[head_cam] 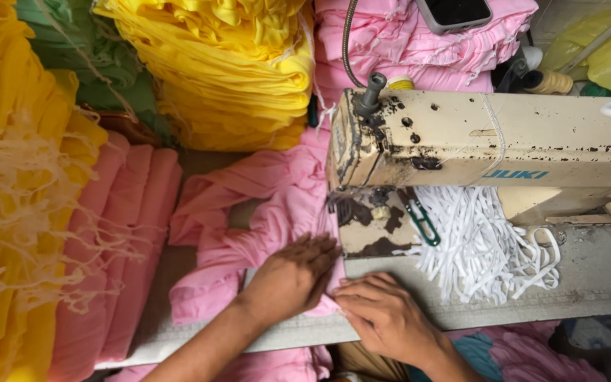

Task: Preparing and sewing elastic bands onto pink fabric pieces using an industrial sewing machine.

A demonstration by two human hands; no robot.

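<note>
Left hand (293, 277) and right hand (383, 316) press pink fabric (277, 205) at the table edge (532, 311).

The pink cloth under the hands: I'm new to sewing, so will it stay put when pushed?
Probably not. The pink cloth lies in soft folds, so it is likely floppy and light. Both the left hand and right hand press it flat, suggesting it bunches easily.

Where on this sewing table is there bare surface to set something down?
Bare strip along the table front, right of the right hand and below the white elastic. A small gap shows between pink cloth and folded rolls. Crowded by the needle, under both hands; left hand.
</note>
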